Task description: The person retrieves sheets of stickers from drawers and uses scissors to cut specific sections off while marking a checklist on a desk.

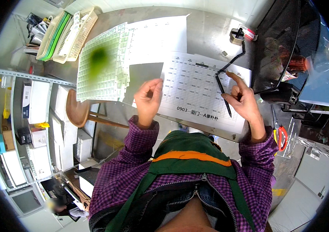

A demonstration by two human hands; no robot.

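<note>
A printed table sheet lies at the table's front edge, below me. At its left edge is my left hand, thumb and fingers pinched together; whatever is between the fingertips, if anything, is hidden. Over the sheet's right side reaches my right hand, index finger and thumb apart, the other fingers curled. A black pen lies slanted on the sheet beside those fingertips, not visibly gripped. Its black coiled cord runs back to a small pen stand. Green-printed label sheets are stacked at the left, partly covered by a green blur.
Another white sheet lies behind. Cream plastic baskets stand back left, a black mesh rack at right. Red-handled scissors are by my right sleeve. A wooden stool and loaded shelving stand left; a blurred person is lower left.
</note>
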